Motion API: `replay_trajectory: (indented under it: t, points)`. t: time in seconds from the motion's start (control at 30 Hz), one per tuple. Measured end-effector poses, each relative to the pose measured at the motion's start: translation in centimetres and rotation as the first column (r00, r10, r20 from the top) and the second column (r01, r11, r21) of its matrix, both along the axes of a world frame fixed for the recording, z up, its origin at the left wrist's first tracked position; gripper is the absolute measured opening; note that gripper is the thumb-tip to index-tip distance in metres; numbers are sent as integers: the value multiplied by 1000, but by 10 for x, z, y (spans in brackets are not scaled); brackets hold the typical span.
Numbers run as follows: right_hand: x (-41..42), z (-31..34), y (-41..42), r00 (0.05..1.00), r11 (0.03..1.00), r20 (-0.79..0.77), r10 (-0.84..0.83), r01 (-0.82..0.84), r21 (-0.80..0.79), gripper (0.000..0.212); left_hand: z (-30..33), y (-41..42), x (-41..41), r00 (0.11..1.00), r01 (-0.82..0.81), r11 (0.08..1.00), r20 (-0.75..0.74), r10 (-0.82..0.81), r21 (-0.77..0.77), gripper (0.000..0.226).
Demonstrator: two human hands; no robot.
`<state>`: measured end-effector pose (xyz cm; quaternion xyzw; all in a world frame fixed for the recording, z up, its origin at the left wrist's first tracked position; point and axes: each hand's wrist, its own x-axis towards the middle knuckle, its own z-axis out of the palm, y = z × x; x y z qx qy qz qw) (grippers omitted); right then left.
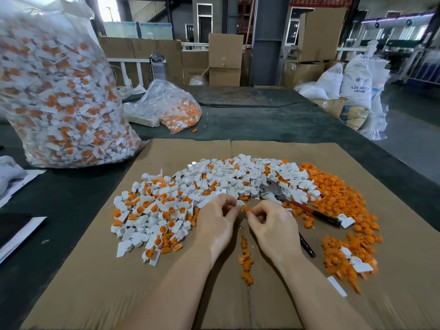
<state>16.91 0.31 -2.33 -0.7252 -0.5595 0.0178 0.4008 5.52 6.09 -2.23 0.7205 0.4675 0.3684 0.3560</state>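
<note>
Orange strip [246,260]: on cardboard [95,270], between both wrists.
Left hand [215,220]: pinches white cap [239,203].
Right hand [269,225]: pinches orange plug [247,209], touching cap.
Pliers [273,190]: on parts pile [214,177], just beyond the right hand.
Sack [356,84]: far right, reads "ABS RESIN".

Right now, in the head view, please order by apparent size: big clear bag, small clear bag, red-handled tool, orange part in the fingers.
1. big clear bag
2. small clear bag, though farther away
3. red-handled tool
4. orange part, pinched by the right hand beside the left hand's white part
</note>
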Motion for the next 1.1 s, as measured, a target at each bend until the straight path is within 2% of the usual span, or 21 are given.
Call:
replay_trajectory:
  t: [0.3,0.57,0.63,0.73,0.8,0.87,1.0,1.1]
  points:
    - [0,0,1,1000,996,0,-24,24,-88,18,1,-5,0,993,69,994,-103,-60,79,4]
    - [5,-1,0,994,994,-108,7,-18,-106,20,3,-7,-1,972,165,963,-201,-122,211,14]
    - [5,-1,0,989,997,-143,30,-40,-68,21,3,-6,-1,985,131,979,-136,-110,155,9]
    - [4,0,0,982,997,-171,77,-76,14,15,3,-3,-2,997,78,997,1,-78,-11,4]
    - [3,-1,-1,976,993,-189,111,-100,66,9,3,-2,-2,995,86,995,56,-83,-55,8]
    - [3,-1,-1,973,988,-188,133,-116,102,14,5,-4,-2,988,102,992,125,-93,-69,15]
    - [3,1,-1,982,980,-93,165,-153,125,27,4,-3,-4,988,120,991,106,-114,-50,21]
    - [2,3,-2,982,975,-54,180,-171,141,26,2,-2,-5,990,124,992,68,-121,-35,21]
